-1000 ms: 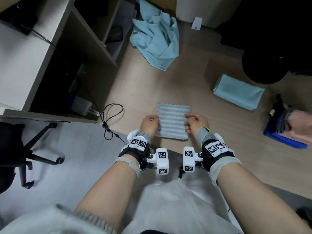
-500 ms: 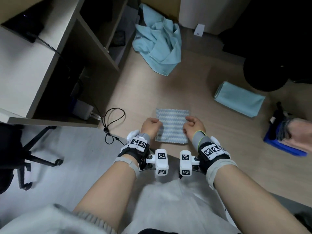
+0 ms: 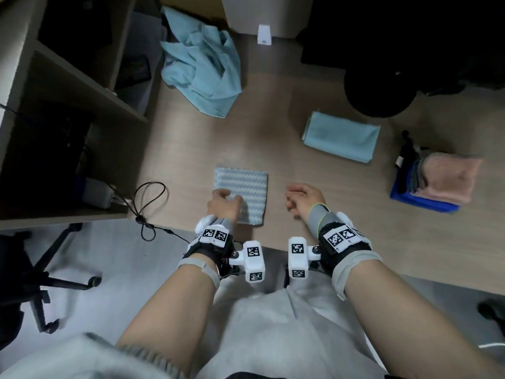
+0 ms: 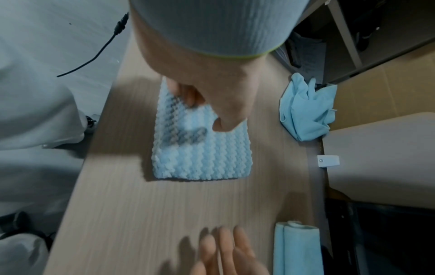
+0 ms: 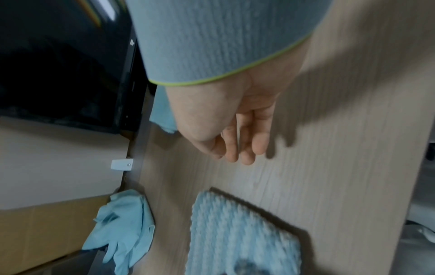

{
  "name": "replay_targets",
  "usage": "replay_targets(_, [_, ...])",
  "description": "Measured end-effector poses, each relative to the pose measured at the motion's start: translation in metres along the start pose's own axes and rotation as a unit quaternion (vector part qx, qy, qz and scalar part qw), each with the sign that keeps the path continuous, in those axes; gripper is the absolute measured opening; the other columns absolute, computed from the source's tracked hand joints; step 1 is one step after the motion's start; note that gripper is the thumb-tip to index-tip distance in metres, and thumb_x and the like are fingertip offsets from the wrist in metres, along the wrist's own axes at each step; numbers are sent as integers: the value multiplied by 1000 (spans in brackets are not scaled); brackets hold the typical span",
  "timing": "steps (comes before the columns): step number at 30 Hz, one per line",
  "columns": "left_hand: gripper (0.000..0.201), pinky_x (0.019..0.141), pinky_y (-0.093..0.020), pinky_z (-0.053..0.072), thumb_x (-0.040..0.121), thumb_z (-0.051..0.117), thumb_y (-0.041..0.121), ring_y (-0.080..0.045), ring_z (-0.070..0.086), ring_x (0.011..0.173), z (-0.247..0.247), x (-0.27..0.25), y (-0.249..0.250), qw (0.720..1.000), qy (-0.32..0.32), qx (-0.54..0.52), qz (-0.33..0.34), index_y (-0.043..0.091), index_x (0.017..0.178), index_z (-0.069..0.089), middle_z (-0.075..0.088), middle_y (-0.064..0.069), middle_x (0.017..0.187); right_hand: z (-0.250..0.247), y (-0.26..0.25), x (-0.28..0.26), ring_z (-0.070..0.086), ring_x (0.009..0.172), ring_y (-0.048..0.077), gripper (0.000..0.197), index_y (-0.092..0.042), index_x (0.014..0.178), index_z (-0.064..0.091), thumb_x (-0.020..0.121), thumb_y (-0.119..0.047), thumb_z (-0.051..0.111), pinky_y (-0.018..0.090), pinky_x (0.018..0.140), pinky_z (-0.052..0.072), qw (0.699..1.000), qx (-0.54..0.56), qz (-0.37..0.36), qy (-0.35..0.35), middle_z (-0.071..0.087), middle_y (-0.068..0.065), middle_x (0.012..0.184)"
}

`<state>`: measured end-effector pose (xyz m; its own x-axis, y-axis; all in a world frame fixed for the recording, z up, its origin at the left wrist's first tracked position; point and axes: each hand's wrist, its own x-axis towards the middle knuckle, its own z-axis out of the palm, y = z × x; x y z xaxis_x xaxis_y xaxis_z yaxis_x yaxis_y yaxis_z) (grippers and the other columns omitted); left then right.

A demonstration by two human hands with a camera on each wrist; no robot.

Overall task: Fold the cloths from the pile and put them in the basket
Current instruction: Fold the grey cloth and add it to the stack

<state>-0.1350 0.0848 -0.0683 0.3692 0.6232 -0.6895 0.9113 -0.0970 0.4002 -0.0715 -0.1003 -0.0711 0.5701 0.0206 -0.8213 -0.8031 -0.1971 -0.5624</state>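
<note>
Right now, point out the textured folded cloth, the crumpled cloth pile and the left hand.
textured folded cloth (image 3: 241,184): head view, bare middle of its top face.
crumpled cloth pile (image 3: 203,69): head view, middle of the heap.
left hand (image 3: 222,205): head view, back of the hand, on the cloth's near left corner.
</note>
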Motion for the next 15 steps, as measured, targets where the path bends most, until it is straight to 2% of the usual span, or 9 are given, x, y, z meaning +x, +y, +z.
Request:
replay_targets(1, [51, 90, -34, 48, 74, 70, 29, -28, 56, 97, 2, -1, 0, 997, 41, 57, 9, 22, 122, 54, 54, -8, 117, -11, 2, -1, 44, 46, 16, 20, -17, 99, 62, 89, -2, 54, 17, 39, 27, 1000, 4, 11, 2, 57, 3, 66])
replay_targets(2, [63, 95, -39, 47, 69, 71, 33, -31, 54, 103, 5, -2, 0, 995, 56, 84, 8, 26, 128, 48, 47, -10, 124, -20, 5, -1, 43, 47, 17, 18, -19, 97, 62, 88, -4, 56, 19, 42, 27, 1000, 4, 22, 3, 57, 3, 63])
replay_targets(4, [78, 98, -49, 47, 63, 70, 37, -36, 54, 108, 12, -5, 5, 993, 40, 113, -2, 33, 135, 40, 39, -12, 130, -37, 9, -2, 44, 47, 17, 18, -20, 95, 63, 86, -5, 58, 20, 44, 28, 1000, 2, 29, 7, 57, 2, 61])
replay_targets(7, [77, 97, -47, 49, 71, 72, 34, -35, 55, 108, 26, -14, 16, 987, 19, 156, 20, 29, 141, 40, 46, -13, 132, -55, 7, -7, 45, 37, 10, 20, -14, 99, 61, 87, 1, 55, 16, 34, 29, 999, 8, 25, 20, 57, 5, 64])
replay_targets(11, [72, 101, -40, 44, 77, 71, 28, -34, 53, 111, 48, -35, 39, 986, -16, 153, 58, 28, 143, 41, 45, -13, 130, -79, -3, -11, 40, 28, 3, 22, -9, 103, 58, 89, 6, 51, 11, 31, 27, 999, 25, 19, 30, 53, 7, 66])
replay_targets(13, [69, 100, -37, 44, 76, 69, 30, -33, 54, 111, 67, -47, 51, 981, -66, 163, 85, 31, 140, 46, 47, -11, 128, -95, -3, -10, 41, 29, 3, 23, -5, 108, 60, 89, 6, 52, 11, 31, 29, 999, 29, 15, 42, 53, 7, 66])
replay_targets(15, [69, 101, -36, 47, 72, 67, 33, -31, 56, 110, 90, -64, 65, 976, -109, 156, 107, 32, 138, 49, 48, -9, 127, -117, -1, -8, 45, 39, 8, 25, -3, 111, 62, 89, 4, 53, 13, 31, 32, 998, 23, 13, 57, 55, 6, 68])
